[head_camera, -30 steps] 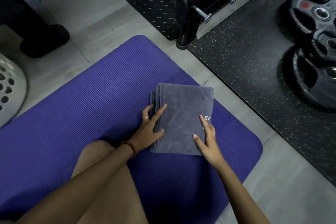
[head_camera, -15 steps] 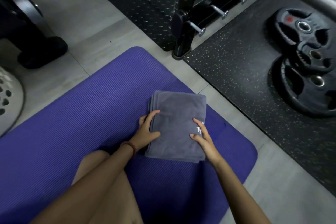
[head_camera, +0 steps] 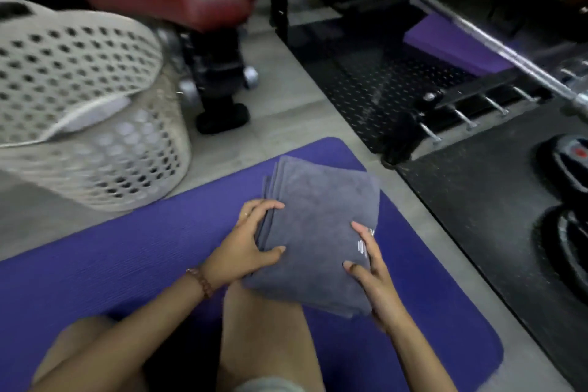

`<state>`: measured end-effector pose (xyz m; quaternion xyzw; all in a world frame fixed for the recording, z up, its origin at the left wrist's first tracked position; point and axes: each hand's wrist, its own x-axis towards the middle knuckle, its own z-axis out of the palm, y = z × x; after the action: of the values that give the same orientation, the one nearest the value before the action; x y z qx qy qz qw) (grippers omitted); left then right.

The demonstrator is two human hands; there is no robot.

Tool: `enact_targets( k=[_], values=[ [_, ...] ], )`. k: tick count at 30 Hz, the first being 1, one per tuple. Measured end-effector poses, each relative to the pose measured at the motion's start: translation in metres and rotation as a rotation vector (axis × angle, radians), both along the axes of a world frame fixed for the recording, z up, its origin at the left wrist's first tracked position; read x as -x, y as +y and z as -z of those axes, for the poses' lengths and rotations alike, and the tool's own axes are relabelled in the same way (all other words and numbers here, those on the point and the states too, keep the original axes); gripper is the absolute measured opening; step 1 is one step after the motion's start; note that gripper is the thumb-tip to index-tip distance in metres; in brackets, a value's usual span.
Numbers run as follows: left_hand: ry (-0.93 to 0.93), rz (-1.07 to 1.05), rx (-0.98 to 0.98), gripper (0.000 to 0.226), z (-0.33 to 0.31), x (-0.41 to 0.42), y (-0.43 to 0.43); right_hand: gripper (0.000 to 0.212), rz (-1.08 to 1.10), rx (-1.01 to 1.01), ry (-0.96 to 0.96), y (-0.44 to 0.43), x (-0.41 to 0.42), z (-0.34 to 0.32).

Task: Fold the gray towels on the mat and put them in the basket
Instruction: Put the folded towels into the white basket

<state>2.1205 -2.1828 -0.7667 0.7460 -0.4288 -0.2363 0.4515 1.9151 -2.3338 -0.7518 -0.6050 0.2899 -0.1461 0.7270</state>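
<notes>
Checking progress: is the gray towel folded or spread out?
Folded: gray towel shows stacked edges, held by left hand and right hand.

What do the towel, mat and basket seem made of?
Gray towel: soft matte napped cloth, perhaps microfiber. Purple mat: probably foam, finely ribbed surface. Basket: off-white, likely moulded plastic, with regular round holes.

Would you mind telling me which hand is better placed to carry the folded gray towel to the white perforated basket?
Probably left. The left hand grips the folded gray cloth towel at the edge nearest the white perforated plastic basket, on its left; the right hand holds the far edge.
</notes>
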Motion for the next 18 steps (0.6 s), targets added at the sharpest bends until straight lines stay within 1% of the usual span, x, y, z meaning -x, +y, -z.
enact_targets(
  k=[4,8,11,15,18],
  values=[
    [-0.159,-0.186,0.12,0.063,-0.067,-0.034,0.086,0.06,-0.19,0.094,-0.127,0.049,-0.065,-0.054],
    [-0.242,-0.336,0.178,0.061,-0.126,-0.077,0.167,0.062,-0.343,0.143,-0.227,0.102,-0.138,-0.109],
    [-0.325,-0.429,0.214,0.06,-0.163,-0.123,0.206,0.062,-0.439,0.177,-0.29,0.13,-0.202,-0.146],
    [-0.317,-0.499,0.246,0.058,-0.189,-0.213,0.233,0.061,-0.506,0.318,-0.34,0.147,-0.31,-0.183],
    [-0.276,-0.546,0.232,0.06,-0.195,-0.297,0.242,0.06,-0.573,0.401,-0.291,0.146,-0.408,-0.198]
  ],
)
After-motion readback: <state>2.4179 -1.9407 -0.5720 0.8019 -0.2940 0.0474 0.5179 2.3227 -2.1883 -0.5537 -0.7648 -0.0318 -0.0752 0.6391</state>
